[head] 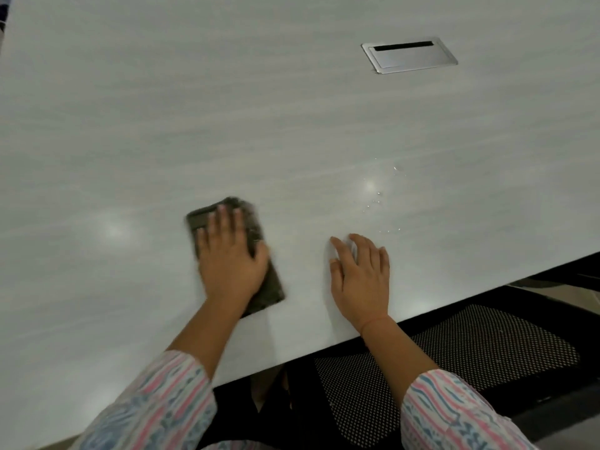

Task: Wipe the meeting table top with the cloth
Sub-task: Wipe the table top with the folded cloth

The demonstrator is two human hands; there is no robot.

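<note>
Wiping looks only partly done: the left hand [231, 254] presses flat, fingers spread, on the dark cloth [234, 254] near the counter [227, 108] edge. The right hand [361, 271] rests open and empty beside it. Water droplets [378, 193] beyond the right hand remain, and the far surface seems untouched.

glossy pale woodgrain table top [227, 108]; brushed metal cable hatch [409, 55]; dark cloth [259, 228].

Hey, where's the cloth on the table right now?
In the head view, the dark cloth lies flat on the table, left of centre, pressed under the left hand.
</note>
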